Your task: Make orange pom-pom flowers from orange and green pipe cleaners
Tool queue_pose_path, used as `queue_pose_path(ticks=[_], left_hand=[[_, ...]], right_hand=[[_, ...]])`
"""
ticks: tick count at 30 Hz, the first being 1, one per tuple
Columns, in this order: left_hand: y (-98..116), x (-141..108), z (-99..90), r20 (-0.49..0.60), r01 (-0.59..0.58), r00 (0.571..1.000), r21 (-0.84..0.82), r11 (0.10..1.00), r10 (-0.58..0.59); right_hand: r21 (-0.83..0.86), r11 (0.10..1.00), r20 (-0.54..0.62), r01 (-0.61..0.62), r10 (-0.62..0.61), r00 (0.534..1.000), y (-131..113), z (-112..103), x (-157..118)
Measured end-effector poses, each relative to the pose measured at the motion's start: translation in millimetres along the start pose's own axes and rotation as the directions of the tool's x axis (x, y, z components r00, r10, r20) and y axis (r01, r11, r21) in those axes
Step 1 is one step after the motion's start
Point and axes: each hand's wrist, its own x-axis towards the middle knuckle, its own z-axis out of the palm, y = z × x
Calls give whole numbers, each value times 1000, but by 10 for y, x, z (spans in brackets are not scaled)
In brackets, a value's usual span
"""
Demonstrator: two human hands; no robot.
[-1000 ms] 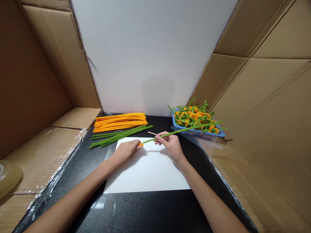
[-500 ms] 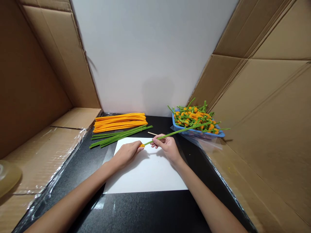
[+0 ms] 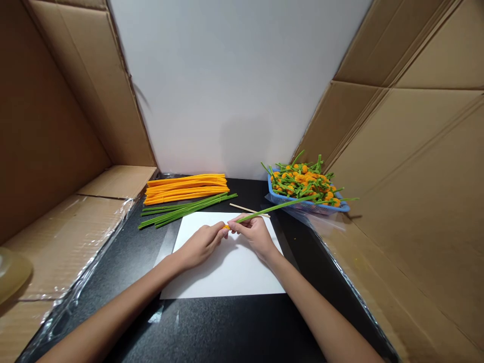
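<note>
Over a white sheet [image 3: 227,275] my two hands meet, fingertips close together. My left hand [image 3: 203,243] is closed, its thumb and fingers pinching a small orange pipe-cleaner piece [image 3: 227,227]. My right hand [image 3: 254,234] pinches the green pipe cleaner [image 3: 280,205] near its lower end, right beside the orange piece. The long green stem slants up to the right, its far end in front of the basket. How the green end joins the orange piece is hidden by my fingers.
Orange pipe cleaners [image 3: 187,188] and green pipe cleaners [image 3: 189,210] lie back left. A thin wooden stick [image 3: 249,210] rests behind my right hand. At back right, a blue basket [image 3: 270,187] holds many orange-and-green pieces. Cardboard walls [image 3: 427,166] flank the black table [image 3: 227,327].
My right hand has slid left along the green pipe cleaner to the orange piece, so both hands' fingertips are now close. More of the wooden stick shows.
</note>
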Motion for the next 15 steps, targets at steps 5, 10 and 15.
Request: queue_pose_path(ticks=[5,10,15], left_hand=[[-4,10,41,-29,16,999,-130,991,-20],[-31,23,64,-42,35,998,-184,982,-43],[-23,31,60,-36,29,999,-209,977,-37]], right_hand=[[87,994,69,-61,55,996,19,-6,4],[229,964,-4,-135,139,990,37,-45,31],[188,978,10,-90,89,996,53,-8,26]])
